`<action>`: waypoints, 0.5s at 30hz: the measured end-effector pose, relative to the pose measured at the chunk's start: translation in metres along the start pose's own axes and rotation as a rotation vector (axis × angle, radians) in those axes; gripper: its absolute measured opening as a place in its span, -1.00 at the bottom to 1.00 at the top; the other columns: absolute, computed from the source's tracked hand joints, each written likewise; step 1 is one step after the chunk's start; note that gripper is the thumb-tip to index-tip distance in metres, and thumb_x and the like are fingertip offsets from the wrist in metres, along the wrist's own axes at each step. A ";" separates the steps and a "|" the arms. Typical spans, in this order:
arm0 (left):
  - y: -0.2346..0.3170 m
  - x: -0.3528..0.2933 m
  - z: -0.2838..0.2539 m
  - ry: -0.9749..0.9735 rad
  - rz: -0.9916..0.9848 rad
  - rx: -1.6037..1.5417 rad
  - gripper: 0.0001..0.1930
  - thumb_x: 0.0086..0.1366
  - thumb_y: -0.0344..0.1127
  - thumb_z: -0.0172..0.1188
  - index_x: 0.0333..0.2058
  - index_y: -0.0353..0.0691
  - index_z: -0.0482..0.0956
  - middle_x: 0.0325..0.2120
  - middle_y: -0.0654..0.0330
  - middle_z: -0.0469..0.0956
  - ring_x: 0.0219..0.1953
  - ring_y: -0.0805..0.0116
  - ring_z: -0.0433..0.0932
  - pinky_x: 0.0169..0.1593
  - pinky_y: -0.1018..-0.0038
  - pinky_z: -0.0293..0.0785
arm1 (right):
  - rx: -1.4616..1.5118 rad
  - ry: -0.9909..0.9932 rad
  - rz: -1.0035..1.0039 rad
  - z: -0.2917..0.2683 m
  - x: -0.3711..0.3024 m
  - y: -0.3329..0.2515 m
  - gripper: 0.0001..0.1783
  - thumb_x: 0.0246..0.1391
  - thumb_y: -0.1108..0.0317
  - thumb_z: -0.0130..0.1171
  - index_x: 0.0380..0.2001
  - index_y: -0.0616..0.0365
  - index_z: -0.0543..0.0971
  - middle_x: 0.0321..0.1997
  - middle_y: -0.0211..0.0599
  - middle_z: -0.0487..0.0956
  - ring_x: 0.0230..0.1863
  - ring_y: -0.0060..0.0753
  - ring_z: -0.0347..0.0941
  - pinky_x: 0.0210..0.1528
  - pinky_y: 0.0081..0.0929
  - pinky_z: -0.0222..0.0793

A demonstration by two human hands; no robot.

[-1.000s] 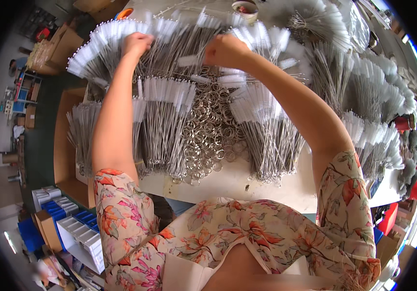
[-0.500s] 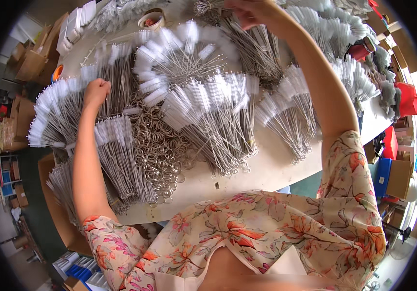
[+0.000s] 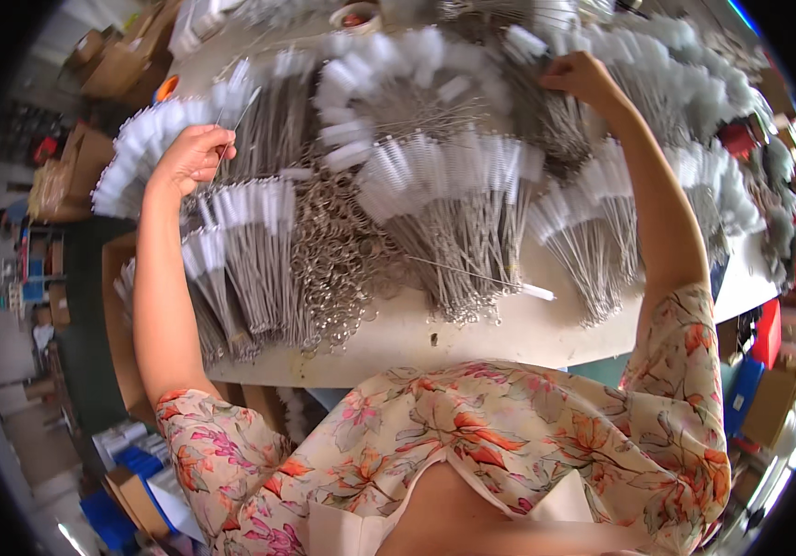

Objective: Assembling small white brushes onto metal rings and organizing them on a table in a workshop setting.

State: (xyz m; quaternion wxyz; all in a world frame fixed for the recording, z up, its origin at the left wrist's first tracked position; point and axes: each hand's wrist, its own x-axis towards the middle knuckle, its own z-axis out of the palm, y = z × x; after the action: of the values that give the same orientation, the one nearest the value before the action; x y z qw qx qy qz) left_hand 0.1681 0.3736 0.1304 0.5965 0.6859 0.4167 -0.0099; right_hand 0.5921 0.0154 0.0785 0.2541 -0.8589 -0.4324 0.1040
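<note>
My left hand [image 3: 196, 159] is closed in a pinch at the left, with a thin wire-stemmed brush [image 3: 248, 104] slanting up from the fingers. Below it fan bundles of white-bristled brushes [image 3: 264, 208] with grey wire stems. Farther back on the right, my right hand [image 3: 588, 79] has its fingers pinched together over a dark pile of wire stems [image 3: 560, 125]. A brush with a white head [image 3: 525, 40] shows beside those fingertips, its stem running toward them. One lone brush [image 3: 537, 292] lies crosswise over the big middle bundle [image 3: 458, 222].
A heap of metal rings [image 3: 333, 250] sits between the left and middle bundles. More brush bundles [image 3: 579, 232] cover the right side of the table [image 3: 361, 357]. A round tub [image 3: 356, 17] stands at the back. Cardboard boxes [image 3: 88, 167] are at the left.
My right hand has come back nearer and to the right from the far edge. My left hand has turned, and a wire stem now shows in it. A lone brush now lies across the middle bundle.
</note>
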 end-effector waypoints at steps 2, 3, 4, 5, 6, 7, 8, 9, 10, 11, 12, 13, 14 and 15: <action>-0.004 -0.034 -0.008 -0.061 0.026 -0.032 -0.89 0.17 -0.32 0.10 -0.43 -0.21 0.40 -0.62 0.31 0.41 -0.84 0.77 0.06 -0.81 0.77 -0.09 | 0.030 0.061 -0.025 -0.004 -0.003 -0.013 -0.72 -0.28 0.13 0.34 -0.46 0.05 0.65 -0.62 -0.38 0.54 -0.57 -0.56 0.40 -0.42 -0.51 0.34; -0.001 -0.049 0.003 -0.018 0.047 -0.031 -0.84 0.18 -0.35 0.10 -0.30 -0.29 0.46 -0.61 0.32 0.40 -0.81 0.78 0.05 -0.79 0.78 -0.06 | 0.032 0.054 -0.029 -0.010 0.002 -0.001 -0.72 -0.28 0.13 0.34 -0.46 0.05 0.65 -0.62 -0.38 0.54 -0.57 -0.56 0.40 -0.42 -0.51 0.34; -0.004 -0.064 0.009 -0.017 0.044 -0.035 -0.84 0.18 -0.35 0.10 -0.30 -0.29 0.46 -0.61 0.32 0.40 -0.81 0.78 0.05 -0.79 0.78 -0.06 | 0.076 0.139 -0.057 -0.017 0.011 0.015 -0.73 -0.27 0.12 0.33 -0.46 0.00 0.66 -0.59 -0.40 0.55 -0.54 -0.56 0.42 -0.39 -0.52 0.34; -0.008 -0.075 0.016 -0.031 0.098 -0.083 -0.82 0.20 -0.36 0.07 -0.25 -0.30 0.46 -0.60 0.34 0.38 -0.78 0.80 0.07 -0.77 0.79 -0.04 | 0.113 0.235 -0.072 -0.026 0.013 0.025 -0.74 -0.26 0.11 0.32 -0.45 -0.04 0.67 -0.57 -0.41 0.56 -0.51 -0.56 0.43 -0.37 -0.53 0.34; -0.013 -0.088 0.023 -0.037 0.150 -0.132 -0.80 0.22 -0.37 0.05 -0.20 -0.31 0.45 -0.59 0.36 0.36 -0.75 0.81 0.09 -0.75 0.80 -0.02 | -0.014 0.350 -0.046 -0.037 0.012 0.010 -0.78 -0.10 0.17 0.25 -0.43 0.06 0.64 -0.57 -0.48 0.54 -0.52 -0.71 0.37 -0.42 -0.63 0.29; -0.018 -0.098 0.031 -0.039 0.206 -0.209 -0.78 0.24 -0.37 0.02 -0.16 -0.32 0.44 -0.58 0.37 0.34 -0.72 0.80 0.11 -0.73 0.81 0.00 | 0.032 0.431 0.042 -0.062 0.006 0.010 -0.75 -0.08 0.12 0.22 -0.41 0.04 0.64 -0.54 -0.43 0.56 -0.48 -0.66 0.41 -0.37 -0.59 0.32; -0.029 -0.111 0.041 -0.035 0.250 -0.287 -0.76 0.26 -0.38 0.00 -0.12 -0.33 0.44 -0.58 0.38 0.31 -0.69 0.80 0.13 -0.71 0.81 0.02 | 0.086 0.507 0.126 -0.078 0.006 0.017 -0.72 -0.06 0.08 0.19 -0.40 0.02 0.64 -0.51 -0.39 0.58 -0.44 -0.60 0.46 -0.33 -0.56 0.35; -0.041 -0.122 0.056 0.055 0.304 -0.353 -0.75 0.27 -0.37 -0.01 -0.12 -0.34 0.43 -0.58 0.37 0.29 -0.68 0.77 0.13 -0.69 0.81 0.02 | 0.321 0.567 0.054 -0.082 0.011 0.022 -0.74 0.06 0.15 0.04 -0.38 0.08 0.58 -0.54 -0.43 0.50 -0.51 -0.59 0.42 -0.48 -0.57 0.36; -0.053 -0.134 0.067 0.153 0.358 -0.422 -0.75 0.29 -0.37 -0.03 -0.11 -0.34 0.43 -0.57 0.36 0.28 -0.67 0.75 0.13 -0.68 0.81 0.03 | 0.559 0.625 -0.033 -0.086 0.015 0.026 -0.73 0.18 0.22 -0.11 -0.36 0.14 0.51 -0.57 -0.47 0.41 -0.58 -0.58 0.37 -0.64 -0.58 0.36; -0.064 -0.147 0.081 0.181 0.400 -0.466 -0.75 0.30 -0.35 -0.03 -0.11 -0.35 0.43 -0.57 0.36 0.27 -0.68 0.73 0.12 -0.68 0.80 0.02 | 0.533 0.646 -0.020 -0.095 0.010 0.028 -0.73 0.18 0.22 -0.11 -0.36 0.14 0.51 -0.57 -0.47 0.41 -0.58 -0.58 0.37 -0.64 -0.58 0.36; -0.072 -0.159 0.094 0.209 0.441 -0.510 -0.75 0.31 -0.33 -0.04 -0.12 -0.36 0.42 -0.57 0.35 0.27 -0.69 0.71 0.11 -0.69 0.78 0.01 | 0.580 0.563 0.036 -0.105 0.002 0.030 -0.73 0.16 0.20 -0.09 -0.37 0.13 0.51 -0.54 -0.45 0.44 -0.57 -0.56 0.37 -0.61 -0.55 0.36; -0.074 -0.172 0.103 0.199 0.389 -0.516 -0.74 0.32 -0.31 -0.05 -0.13 -0.36 0.43 -0.59 0.35 0.26 -0.70 0.70 0.09 -0.69 0.77 -0.01 | 0.632 0.480 0.090 -0.115 -0.004 0.034 -0.73 0.14 0.17 -0.08 -0.38 0.12 0.52 -0.52 -0.43 0.46 -0.56 -0.54 0.37 -0.58 -0.51 0.37; -0.075 -0.181 0.110 0.182 0.343 -0.520 -0.74 0.33 -0.28 -0.06 -0.15 -0.35 0.44 -0.60 0.35 0.25 -0.70 0.70 0.08 -0.70 0.76 -0.03 | 0.611 0.508 0.100 -0.127 0.003 0.091 -0.73 0.14 0.17 -0.08 -0.38 0.12 0.52 -0.52 -0.43 0.46 -0.56 -0.54 0.37 -0.58 -0.51 0.37; -0.082 -0.183 0.113 0.153 0.356 -0.529 -0.74 0.33 -0.28 -0.06 -0.15 -0.35 0.44 -0.60 0.35 0.25 -0.70 0.70 0.08 -0.70 0.76 -0.03 | -0.141 0.609 -0.283 -0.141 0.008 0.146 -0.73 0.12 0.16 -0.06 -0.38 0.11 0.52 -0.51 -0.41 0.46 -0.53 -0.53 0.38 -0.51 -0.47 0.38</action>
State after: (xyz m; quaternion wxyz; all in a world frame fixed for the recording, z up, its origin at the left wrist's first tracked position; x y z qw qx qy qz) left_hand 0.0553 0.1731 0.1244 0.7133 0.5680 0.3221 0.2546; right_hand 0.7538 -0.0996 0.1218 0.3234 -0.7975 -0.4576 -0.2234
